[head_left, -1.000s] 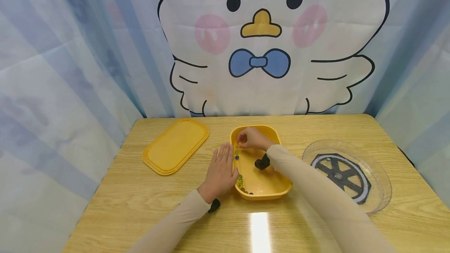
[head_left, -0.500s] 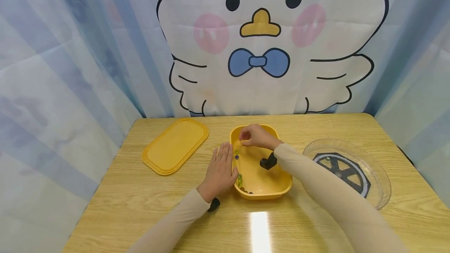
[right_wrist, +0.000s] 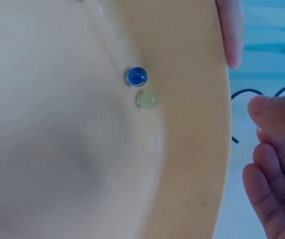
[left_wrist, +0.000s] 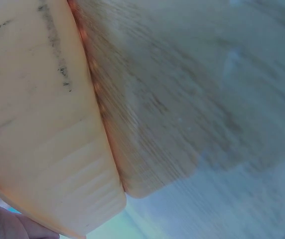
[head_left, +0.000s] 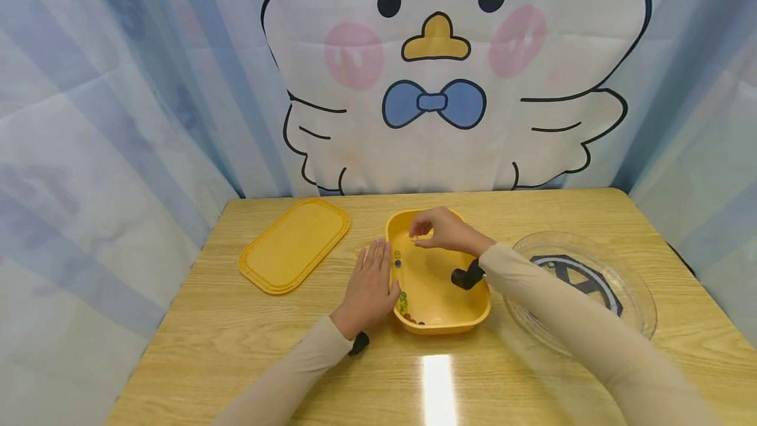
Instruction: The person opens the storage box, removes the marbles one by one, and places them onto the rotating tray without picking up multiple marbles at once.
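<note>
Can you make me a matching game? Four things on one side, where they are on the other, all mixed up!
Things:
1. deep yellow plastic bin
2. flat yellow oblong plastic piece
3. round clear plastic dish
4. blue swirled glass marble

Places:
A. right of the bin, partly hidden by a beige sleeve
B. inside the bin, beside a pale yellow-green marble
C. between the flat piece and the dish
D. left of the bin

Pairs: 1-C, 2-D, 3-A, 4-B

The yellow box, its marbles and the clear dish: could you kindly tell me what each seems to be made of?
Yellow box: probably plastic, smooth and slightly glossy; its outer wall shows moulded-looking ridges.
Marbles: likely glass, shiny; one blue marble shows a pale swirl inside.
Clear dish: smooth and transparent, since the table's colour shows through; plastic or glass, I can't tell.
</note>
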{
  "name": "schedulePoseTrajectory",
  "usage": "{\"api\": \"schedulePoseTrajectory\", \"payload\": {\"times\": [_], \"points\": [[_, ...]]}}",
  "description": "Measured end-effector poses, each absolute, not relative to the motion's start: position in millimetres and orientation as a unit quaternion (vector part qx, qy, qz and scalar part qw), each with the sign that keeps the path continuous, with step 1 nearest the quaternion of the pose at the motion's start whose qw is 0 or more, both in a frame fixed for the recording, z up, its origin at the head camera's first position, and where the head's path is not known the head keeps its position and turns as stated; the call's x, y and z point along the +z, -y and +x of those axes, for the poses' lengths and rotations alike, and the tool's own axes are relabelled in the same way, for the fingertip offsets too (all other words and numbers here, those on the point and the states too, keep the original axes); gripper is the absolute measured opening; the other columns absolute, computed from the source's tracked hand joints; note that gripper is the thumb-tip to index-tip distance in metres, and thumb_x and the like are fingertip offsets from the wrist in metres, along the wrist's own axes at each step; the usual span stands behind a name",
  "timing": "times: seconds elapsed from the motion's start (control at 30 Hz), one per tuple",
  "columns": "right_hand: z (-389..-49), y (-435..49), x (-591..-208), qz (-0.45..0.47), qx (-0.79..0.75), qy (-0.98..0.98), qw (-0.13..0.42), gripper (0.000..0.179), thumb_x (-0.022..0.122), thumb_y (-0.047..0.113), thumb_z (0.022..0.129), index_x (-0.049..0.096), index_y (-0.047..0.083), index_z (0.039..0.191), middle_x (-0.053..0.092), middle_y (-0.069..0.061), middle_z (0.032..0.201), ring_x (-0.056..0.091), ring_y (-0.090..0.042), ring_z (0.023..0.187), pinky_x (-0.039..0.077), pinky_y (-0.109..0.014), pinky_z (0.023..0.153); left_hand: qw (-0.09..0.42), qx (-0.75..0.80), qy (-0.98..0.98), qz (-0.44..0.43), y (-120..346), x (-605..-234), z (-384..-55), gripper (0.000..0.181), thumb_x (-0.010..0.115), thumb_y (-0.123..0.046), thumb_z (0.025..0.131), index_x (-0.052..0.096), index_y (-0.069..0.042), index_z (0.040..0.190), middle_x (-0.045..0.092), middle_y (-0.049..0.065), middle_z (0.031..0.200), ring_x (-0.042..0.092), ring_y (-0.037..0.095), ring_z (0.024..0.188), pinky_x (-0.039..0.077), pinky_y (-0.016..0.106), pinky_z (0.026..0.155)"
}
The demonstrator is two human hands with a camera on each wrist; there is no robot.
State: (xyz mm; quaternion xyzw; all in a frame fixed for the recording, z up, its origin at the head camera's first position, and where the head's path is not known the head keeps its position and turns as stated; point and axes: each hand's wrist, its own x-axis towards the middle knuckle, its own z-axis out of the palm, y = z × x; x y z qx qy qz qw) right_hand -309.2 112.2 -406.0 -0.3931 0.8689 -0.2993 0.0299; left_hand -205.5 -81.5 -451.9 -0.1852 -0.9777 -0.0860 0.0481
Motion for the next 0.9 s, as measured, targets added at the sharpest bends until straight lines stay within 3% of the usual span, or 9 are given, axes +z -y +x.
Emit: {"api": "schedulePoseTrajectory", "payload": {"times": [0.33, 0.67, 0.9], "points": [[-288.9, -133.7, -388.3, -0.394, -0.294, -0.870, 0.031, 0.010, 0.072, 0.007, 0.080, 0.071, 0.010, 0.089, 0.068, -0.001, 0.087, 0.062, -0.019, 0.079, 0.054, -0.041, 0.076, 0.050, -0.086, 0.978, -0.185, 80.7, -451.5, -205.9, 0.065, 0.044, -0.029, 0.096, 0.023, 0.005, 0.147, 0.026, 0.019, 0.153, 0.022, 0.031, 0.144, 0.017, 0.045, 0.118], [-271.9, -165.2, -376.1, -0.389, -0.273, -0.880, 0.004, 0.012, 0.071, 0.008, 0.081, 0.071, 0.013, 0.091, 0.068, 0.001, 0.090, 0.064, -0.022, 0.082, 0.055, -0.039, 0.076, 0.049, -0.090, 0.977, -0.187, 81.1, -449.8, -205.0, 0.063, 0.043, -0.027, 0.096, 0.023, 0.006, 0.147, 0.026, 0.021, 0.153, 0.021, 0.032, 0.144, 0.018, 0.046, 0.118], [-264.5, -188.1, -372.3, -0.370, -0.259, -0.891, -0.034, 0.015, 0.074, 0.006, 0.078, 0.072, 0.012, 0.091, 0.069, 0.002, 0.088, 0.062, -0.013, 0.078, 0.054, -0.031, 0.073, 0.052, -0.092, 0.976, -0.188, 81.2, -450.0, -204.6, 0.063, 0.044, -0.027, 0.096, 0.024, 0.005, 0.147, 0.027, 0.021, 0.153, 0.021, 0.031, 0.144, 0.018, 0.046, 0.117]]}}
